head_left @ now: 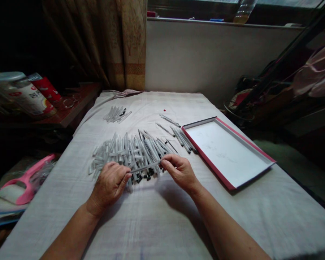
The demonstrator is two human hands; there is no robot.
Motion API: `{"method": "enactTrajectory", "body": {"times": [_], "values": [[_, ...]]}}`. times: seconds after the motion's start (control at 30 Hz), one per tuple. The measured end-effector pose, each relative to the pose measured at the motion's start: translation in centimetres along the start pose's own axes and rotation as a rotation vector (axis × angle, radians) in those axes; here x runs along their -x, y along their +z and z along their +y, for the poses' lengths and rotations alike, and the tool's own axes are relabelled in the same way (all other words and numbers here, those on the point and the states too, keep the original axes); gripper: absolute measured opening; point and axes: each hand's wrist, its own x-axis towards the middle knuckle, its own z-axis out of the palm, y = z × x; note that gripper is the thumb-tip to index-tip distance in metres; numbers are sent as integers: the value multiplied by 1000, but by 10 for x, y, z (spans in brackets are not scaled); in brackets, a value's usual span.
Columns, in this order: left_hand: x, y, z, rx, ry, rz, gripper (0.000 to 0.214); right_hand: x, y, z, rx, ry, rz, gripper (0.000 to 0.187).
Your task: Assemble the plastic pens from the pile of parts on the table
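Note:
A big pile of grey pen barrels with black tips lies in the middle of the cloth-covered table. Both hands hold a single pen barrel level just in front of the pile. My left hand pinches its left end with curled fingers. My right hand pinches its right end between thumb and fingertips. A row of a few pens lies beside a shallow red-edged box lid on the right.
A small separate heap of pens lies at the far left of the table, with a tiny red bead nearby. Jars stand on a side shelf at left; a pink tool lies below it.

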Motion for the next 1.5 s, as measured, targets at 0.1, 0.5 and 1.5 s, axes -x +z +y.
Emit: {"method": "enactTrajectory", "body": {"times": [0.1,0.5,1.5], "values": [[1,1,-1,-6,11,-2,26,0,-2,-1,-3,-7,-5,14],[2,2,-2,7,-8,-33,29,-1,-3,0,34,6,-32,14],[-5,-7,11,288,-156,-165,34,-5,-21,-4,32,-93,-28,9]]}}
